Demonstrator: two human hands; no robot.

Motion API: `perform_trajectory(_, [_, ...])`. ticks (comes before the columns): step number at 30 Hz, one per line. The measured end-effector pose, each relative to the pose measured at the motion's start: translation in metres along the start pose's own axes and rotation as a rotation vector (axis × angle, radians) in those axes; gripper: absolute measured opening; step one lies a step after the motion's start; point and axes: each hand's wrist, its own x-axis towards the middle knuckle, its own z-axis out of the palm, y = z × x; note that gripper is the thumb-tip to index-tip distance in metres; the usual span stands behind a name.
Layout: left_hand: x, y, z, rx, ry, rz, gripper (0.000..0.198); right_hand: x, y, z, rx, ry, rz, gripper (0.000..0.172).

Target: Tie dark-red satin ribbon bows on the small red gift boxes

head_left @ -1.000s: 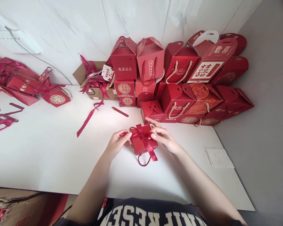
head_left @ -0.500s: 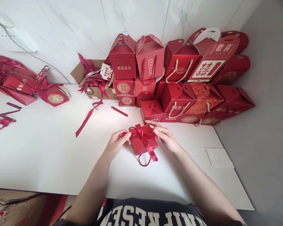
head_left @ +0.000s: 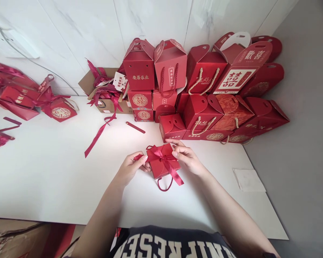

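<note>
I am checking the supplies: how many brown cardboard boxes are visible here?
2. One brown cardboard box stands on the white table by the wall and holds ribbons. The second cardboard box shows partly at the lower left, below the table edge. Others may be hidden.

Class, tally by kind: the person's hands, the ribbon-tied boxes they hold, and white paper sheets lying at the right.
Hands: 2, left hand and right hand
Small red paper gift box with satin ribbon bow: 1
White paper sheet: 1
Total: 4
</note>
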Motion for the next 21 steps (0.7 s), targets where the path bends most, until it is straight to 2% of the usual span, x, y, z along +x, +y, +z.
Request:
perform_trajectory(9, [0.000,0.004,-0.003,0.052,0.026,-0.025,0.039,0.002,0.001,0.003,0.042,0.026,-0.006,0.041])
perform_trajectory(15, [-0.004,0.008,-0.007,0.040,-0.030,-0.035,0.037,-0.001,0.007,0.007,0.123,0.014,-0.025,0.047])
perform_trajectory(21, [-0.002,-0.002,-0.010,0.047,0.072,-0.013,0.038,-0.010,0.014,0.011,0.220,0.030,-0.028,0.036])
